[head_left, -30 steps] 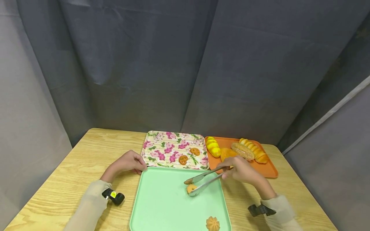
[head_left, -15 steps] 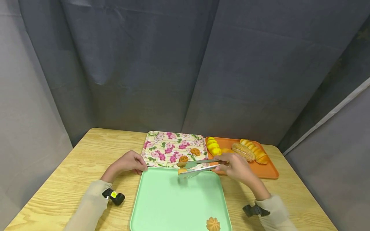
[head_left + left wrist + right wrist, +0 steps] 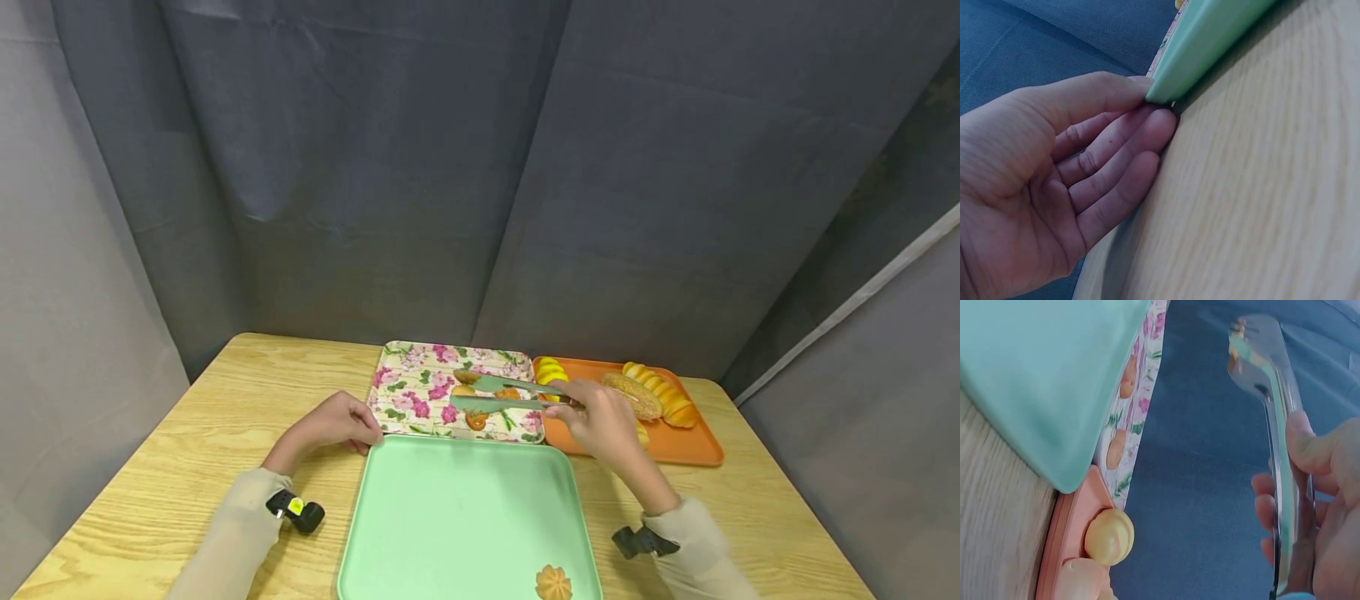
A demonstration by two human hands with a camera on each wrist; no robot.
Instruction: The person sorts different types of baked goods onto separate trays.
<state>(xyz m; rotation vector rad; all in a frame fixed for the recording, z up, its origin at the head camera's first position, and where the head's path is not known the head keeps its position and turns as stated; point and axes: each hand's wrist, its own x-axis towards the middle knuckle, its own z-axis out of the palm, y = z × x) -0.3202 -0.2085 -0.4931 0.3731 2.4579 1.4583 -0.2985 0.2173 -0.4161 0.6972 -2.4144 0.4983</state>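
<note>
My right hand (image 3: 592, 414) grips a pair of metal tongs (image 3: 504, 393) and holds them level over the floral tray (image 3: 408, 367). A small orange cookie (image 3: 462, 390) shows between the tong tips. Two more orange cookies (image 3: 476, 419) lie on the floral tray under the tongs. In the right wrist view the tongs (image 3: 1274, 419) run up past my curled fingers (image 3: 1310, 456). My left hand (image 3: 352, 429) rests against the far left corner of the green tray (image 3: 420, 517). In the left wrist view its fingers (image 3: 1141, 134) touch that corner (image 3: 1204, 50). One swirl cookie (image 3: 553, 582) lies at the green tray's near edge.
An orange tray (image 3: 693, 446) with several bread loaves (image 3: 660, 392) stands right of the floral tray, behind my right hand. All three trays sit on a wooden table (image 3: 187, 450) with a dark curtain (image 3: 480, 167) behind it. Bare wood lies to the left.
My right hand lifted the tongs with the cookie off the green tray and carried them back and left over the floral tray. The left hand stayed put.
</note>
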